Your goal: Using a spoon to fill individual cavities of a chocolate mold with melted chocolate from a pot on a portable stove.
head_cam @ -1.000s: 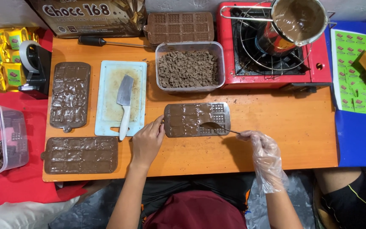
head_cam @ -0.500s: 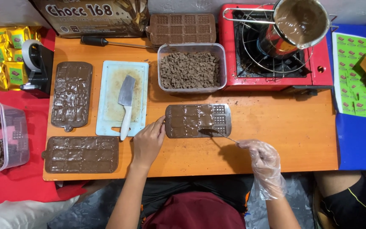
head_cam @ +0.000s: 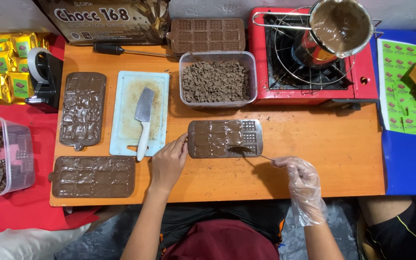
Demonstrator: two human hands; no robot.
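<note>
At frame centre, on the orange wooden counter (head_cam: 314,144), lay the clear plastic bar mould (head_cam: 225,138), glossy with brown chocolate. The bare left hand (head_cam: 168,162) pressed fingertips on its left edge. The right hand (head_cam: 300,174), in crinkly clear glove, pinched a thin metal spoon (head_cam: 249,152) over the mould's lower right.

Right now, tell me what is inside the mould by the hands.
The mould holds melted chocolate in most cells; the right-hand cells look unfilled. A spoon from the right hand covers part of it. The left hand touches its edge.
</note>
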